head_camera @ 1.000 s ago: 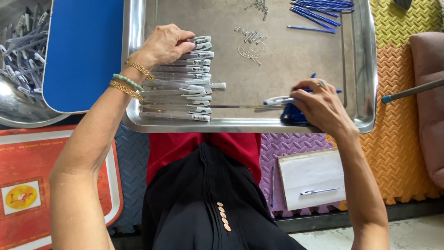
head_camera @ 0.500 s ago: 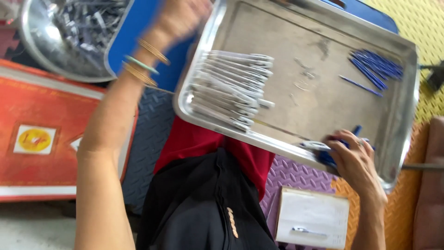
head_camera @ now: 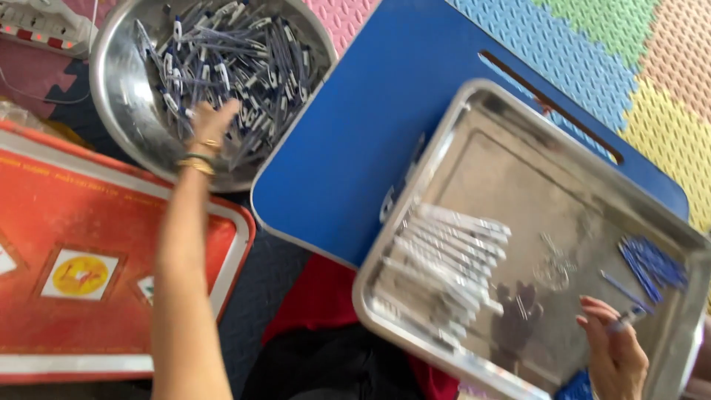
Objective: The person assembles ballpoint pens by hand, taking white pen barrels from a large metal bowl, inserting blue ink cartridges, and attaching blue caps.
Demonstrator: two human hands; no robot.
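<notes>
A flat blue plastic board (head_camera: 415,111) lies over the foam floor mats, beyond both hands. On its right end rests a rectangular shiny steel tray (head_camera: 518,155), tilted in the view, its near edge just under the right hand (head_camera: 616,355). To the left of the left hand's forearm sits a red rectangular tray (head_camera: 89,222) with a pale rim. Above that, a round steel bowl (head_camera: 122,104) holds a loose heap of clear pen barrels with blue tips (head_camera: 222,59); the left hand (head_camera: 211,122) reaches into the bowl, its fingers among the heap, too blurred to tell whether they are wide or closed on anything. On the steel tray, left of the right hand's fingers, a row of clear pen barrels (head_camera: 444,259) lies side by side. Past the right fingertips, a small bunch of blue pen refills (head_camera: 652,263) lies near the tray's far right corner. The right hand's fingers pinch a slim pen part (head_camera: 629,317) over the tray floor.
</notes>
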